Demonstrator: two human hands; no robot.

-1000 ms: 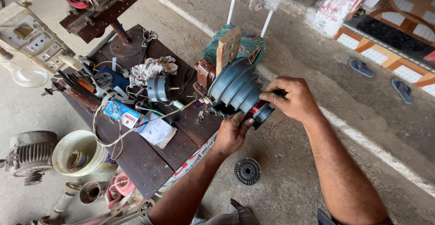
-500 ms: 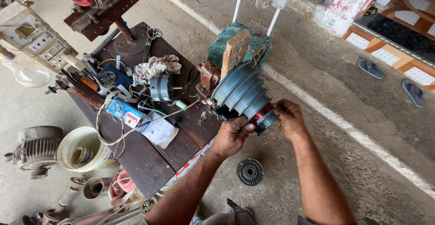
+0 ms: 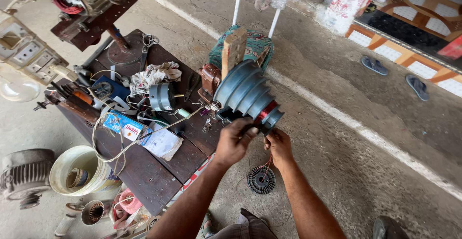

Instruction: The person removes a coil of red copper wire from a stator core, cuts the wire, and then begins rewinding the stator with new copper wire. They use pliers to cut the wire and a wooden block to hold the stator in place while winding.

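Head view, looking down on a blue-grey stepped metal former [image 3: 243,94], mounted on a small winding rig at the edge of a dark brown wooden tabletop [image 3: 159,171] and jutting out over the concrete floor [image 3: 346,171].

Left hand [image 3: 234,140]: grip clenched, fingers curled right at the narrow end of the former; impossible to tell what lies inside the fist.

Right hand [image 3: 278,145]: just beside the left, below the narrow end, grip pinched on thin red copper wire [image 3: 266,164]. Runs down from there to a round black wire spool [image 3: 261,180] lying flat on the floor between the two forearms.

Progress, judged from the former alone: a band of red winding [image 3: 266,110] fills one of the smaller steps; the wider steps above show bare blue-grey metal, with no wire visible on them. So seemingly an early stage, one step wound or being wound, the larger ones left. Number of turns not readable.

Around: a pale wooden block [image 3: 233,51] upright behind the former; on the tabletop a grey cylindrical metal part [image 3: 160,97], a blue cardboard box [image 3: 122,126], white cord and crumpled cloth. Beside the tabletop, a cream plastic bucket [image 3: 72,171] on the floor. Well apart, a pair of blue sandals [image 3: 374,65] near a tiled step.
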